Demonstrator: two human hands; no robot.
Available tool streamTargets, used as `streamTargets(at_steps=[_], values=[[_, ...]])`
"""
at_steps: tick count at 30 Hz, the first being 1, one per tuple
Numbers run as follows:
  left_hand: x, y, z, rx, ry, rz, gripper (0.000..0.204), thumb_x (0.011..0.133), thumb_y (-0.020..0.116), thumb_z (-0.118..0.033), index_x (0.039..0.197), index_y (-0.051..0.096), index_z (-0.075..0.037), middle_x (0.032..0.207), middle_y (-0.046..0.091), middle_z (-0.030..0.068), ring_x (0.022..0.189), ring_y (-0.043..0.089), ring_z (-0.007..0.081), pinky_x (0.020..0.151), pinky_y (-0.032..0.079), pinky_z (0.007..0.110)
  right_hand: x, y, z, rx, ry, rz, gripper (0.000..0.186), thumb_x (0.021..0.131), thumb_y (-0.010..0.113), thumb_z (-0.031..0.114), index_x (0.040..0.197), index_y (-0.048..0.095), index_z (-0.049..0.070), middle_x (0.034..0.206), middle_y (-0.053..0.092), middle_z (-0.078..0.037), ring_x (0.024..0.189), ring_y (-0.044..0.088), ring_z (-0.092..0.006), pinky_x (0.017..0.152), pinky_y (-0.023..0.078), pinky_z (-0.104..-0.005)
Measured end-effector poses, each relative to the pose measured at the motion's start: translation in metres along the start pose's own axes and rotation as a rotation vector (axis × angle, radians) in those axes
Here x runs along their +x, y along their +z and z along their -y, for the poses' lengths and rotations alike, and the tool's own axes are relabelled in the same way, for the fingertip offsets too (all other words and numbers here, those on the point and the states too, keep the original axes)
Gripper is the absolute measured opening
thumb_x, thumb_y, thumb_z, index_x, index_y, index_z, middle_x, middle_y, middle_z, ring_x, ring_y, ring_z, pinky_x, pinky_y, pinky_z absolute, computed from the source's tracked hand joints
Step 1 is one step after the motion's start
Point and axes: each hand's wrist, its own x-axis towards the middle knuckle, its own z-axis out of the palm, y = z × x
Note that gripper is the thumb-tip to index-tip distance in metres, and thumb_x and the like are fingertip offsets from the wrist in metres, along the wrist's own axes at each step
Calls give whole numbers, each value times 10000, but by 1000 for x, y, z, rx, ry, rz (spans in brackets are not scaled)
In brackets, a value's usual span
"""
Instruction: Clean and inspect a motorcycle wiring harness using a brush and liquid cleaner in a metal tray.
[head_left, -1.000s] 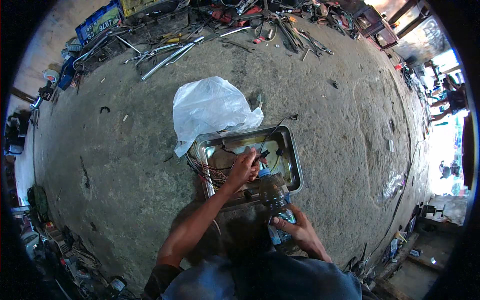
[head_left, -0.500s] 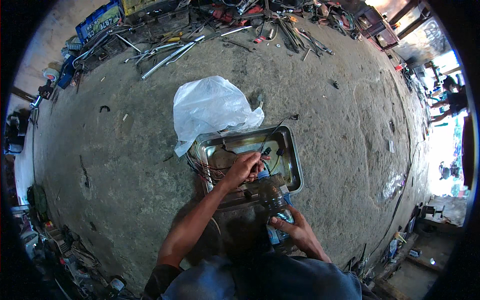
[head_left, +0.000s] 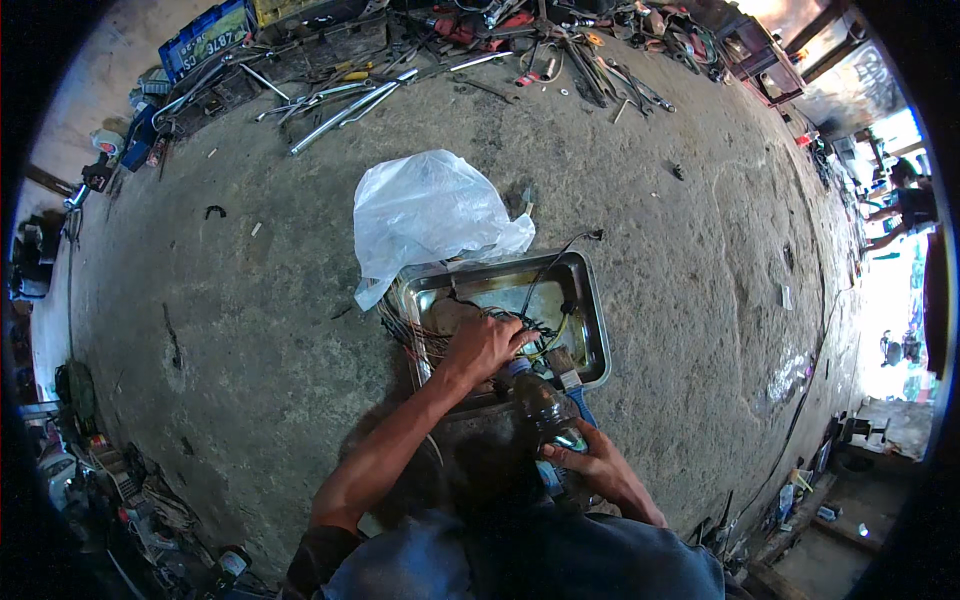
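1. Right hand: wrapped round a clear, ribbed plastic bottle, neck toward tray.
2. Left hand: fingers curled near bottle's neck; grip hidden, cannot tell.
3. Wiring: thin, reddish, tangled, inside shiny rectangular metal tray. Step, apparently: handling wiring; next move calls for steady bottle.
4. Bag: crumpled white plastic, far left.

The tray is of smooth metal, and its rim shines. Just beyond the tray, the bag is of thin plastic, wrinkled and slightly glossy. At the tray's near side, the bottle is of clear, glossy plastic. Over the tray's near right corner, the brush has rough bristles and a smooth handle. Around the tray, the floor looks like concrete, matt and rough
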Motion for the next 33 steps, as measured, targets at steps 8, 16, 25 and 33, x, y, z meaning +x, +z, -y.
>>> streamTargets(at_steps=[8, 16, 25, 33], values=[[-28, -9, 31, 51, 195, -264, 370, 1051, 607, -409, 1052, 637, -41, 969, 681, 156, 859, 695, 388, 747, 551, 491, -3, -1, 9, -147, -19, 2, 769, 884, 808, 531, 1404, 582, 13, 1298, 668, -175, 1154, 636, -276, 1007, 484, -405], [-42, 2, 53, -59, 141, -159, 314, 1067, 596, -308, 1238, 660, -52, 1143, 687, 175, 934, 707, 410, 807, 575, 489, 17, 11, 5, -190, -136, 71, 745, 887, 787, 543, 1348, 617, -17, 1259, 677, -221, 1151, 643, -334, 1020, 475, -421], [-31, 8, 51, -102, 197, -295, 294, 1039, 651, -281, 1276, 690, -112, 1165, 739, 121, 931, 754, 324, 758, 609, 419, 16, 10, 6, -225, -45, 12, 781, 890, 783, 539, 1398, 580, -18, 1223, 711, -214, 1096, 676, -299, 998, 497, -432], [-29, 20, 41, -71, 142, -379, 317, 1018, 682, -333, 1267, 706, -138, 1178, 752, 77, 852, 768, 282, 754, 617, 400, 20, 0, -12, -177, -39, -90, 784, 876, 799, 555, 1434, 577, 51, 1258, 707, -201, 1142, 670, -315, 1010, 499, -445]])
